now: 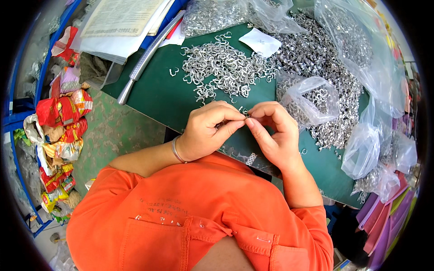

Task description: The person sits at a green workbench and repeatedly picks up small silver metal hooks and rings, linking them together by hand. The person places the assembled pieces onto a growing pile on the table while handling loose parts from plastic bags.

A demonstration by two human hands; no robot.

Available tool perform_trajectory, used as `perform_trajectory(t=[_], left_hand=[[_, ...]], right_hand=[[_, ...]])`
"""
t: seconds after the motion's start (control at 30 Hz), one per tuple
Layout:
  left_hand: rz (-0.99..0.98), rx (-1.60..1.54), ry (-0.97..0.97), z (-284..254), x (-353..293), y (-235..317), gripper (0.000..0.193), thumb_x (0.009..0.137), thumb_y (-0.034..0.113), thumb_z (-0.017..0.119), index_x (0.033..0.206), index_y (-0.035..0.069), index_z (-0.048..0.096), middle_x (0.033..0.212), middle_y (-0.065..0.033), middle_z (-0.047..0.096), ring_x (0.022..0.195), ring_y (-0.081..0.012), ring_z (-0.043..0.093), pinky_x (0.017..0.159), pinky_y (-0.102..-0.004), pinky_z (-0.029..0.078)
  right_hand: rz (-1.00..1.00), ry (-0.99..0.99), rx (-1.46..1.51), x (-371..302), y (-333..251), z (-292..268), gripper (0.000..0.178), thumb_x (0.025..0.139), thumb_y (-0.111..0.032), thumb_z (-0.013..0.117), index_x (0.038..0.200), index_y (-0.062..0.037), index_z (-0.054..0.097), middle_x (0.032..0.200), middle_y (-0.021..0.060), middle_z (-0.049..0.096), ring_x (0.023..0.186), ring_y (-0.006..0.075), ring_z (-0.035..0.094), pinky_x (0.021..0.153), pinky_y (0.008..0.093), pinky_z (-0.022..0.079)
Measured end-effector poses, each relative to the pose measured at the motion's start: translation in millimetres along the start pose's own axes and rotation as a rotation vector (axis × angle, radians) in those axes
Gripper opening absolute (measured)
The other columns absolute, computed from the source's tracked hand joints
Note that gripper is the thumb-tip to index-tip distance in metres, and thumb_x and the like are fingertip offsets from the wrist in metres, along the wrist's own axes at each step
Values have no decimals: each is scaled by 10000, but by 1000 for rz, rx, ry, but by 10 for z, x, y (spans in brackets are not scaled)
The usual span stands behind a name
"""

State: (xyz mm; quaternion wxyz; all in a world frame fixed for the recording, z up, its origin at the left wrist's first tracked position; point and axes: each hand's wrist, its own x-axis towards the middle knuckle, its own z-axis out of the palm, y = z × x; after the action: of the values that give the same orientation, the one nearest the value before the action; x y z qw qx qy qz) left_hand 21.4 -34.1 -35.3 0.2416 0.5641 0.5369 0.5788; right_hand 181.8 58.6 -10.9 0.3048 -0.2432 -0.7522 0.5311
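Observation:
Both of my hands meet in front of me at the near edge of the green table. Thumb and fingertips of my left hand (210,124) are pinched together, and those of my right hand (276,135) close against them. Between the fingertips is a small metal piece (244,111), mostly covered, so its full shape cannot be made out. Just beyond my hands spreads a loose pile of small curved silvery metal pieces (221,67). One such curved piece (174,72) lies apart to the left of the pile.
A larger heap of small metal parts (337,99) covers the right side, with clear plastic bags (312,99) on and around it. A white paper slip (260,42) lies between the piles. At the left edge are a tapered metal rod (147,56) and printed sheets (120,20).

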Motion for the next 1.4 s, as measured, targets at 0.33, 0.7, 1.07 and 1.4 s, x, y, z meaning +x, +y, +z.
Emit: perform_trajectory(t=[0.33, 0.7, 1.07, 1.4], left_hand=[[-78, -56, -30, -26, -30, 17, 162, 771, -54, 741, 892, 17, 660, 889, -80, 673, 673, -97, 594, 538, -215, 451], [-173, -151, -59, -29, -92, -34, 193, 826, -116, 654, 970, 4, 611, 972, -84, 657, 724, -51, 553, 600, -187, 420], [-219, -266, -73, -26, -128, -40, 273, 849, -117, 638, 1081, -8, 547, 981, -101, 646, 805, -80, 594, 689, -195, 470], [-224, -332, 14, -18, -122, -20, 247, 913, -42, 606, 1147, -23, 529, 942, -70, 622, 860, -113, 628, 777, -233, 519]], right_hand=[[69, -28, 38, -21, 56, -30, 104, 835, 29, 676, 912, 3, 611, 882, 87, 664, 786, 140, 659, 671, 261, 536], [63, 4, 128, 5, 96, -26, 180, 773, 98, 694, 894, -11, 617, 899, 66, 627, 795, 133, 621, 677, 250, 522], [-329, 11, -239, 82, -91, -164, 230, 674, 115, 675, 861, -18, 651, 839, 86, 622, 747, 203, 625, 655, 304, 517], [-386, 409, -755, 20, -276, -475, 241, 695, 123, 650, 900, -3, 670, 895, 117, 615, 795, 265, 600, 699, 339, 498]])
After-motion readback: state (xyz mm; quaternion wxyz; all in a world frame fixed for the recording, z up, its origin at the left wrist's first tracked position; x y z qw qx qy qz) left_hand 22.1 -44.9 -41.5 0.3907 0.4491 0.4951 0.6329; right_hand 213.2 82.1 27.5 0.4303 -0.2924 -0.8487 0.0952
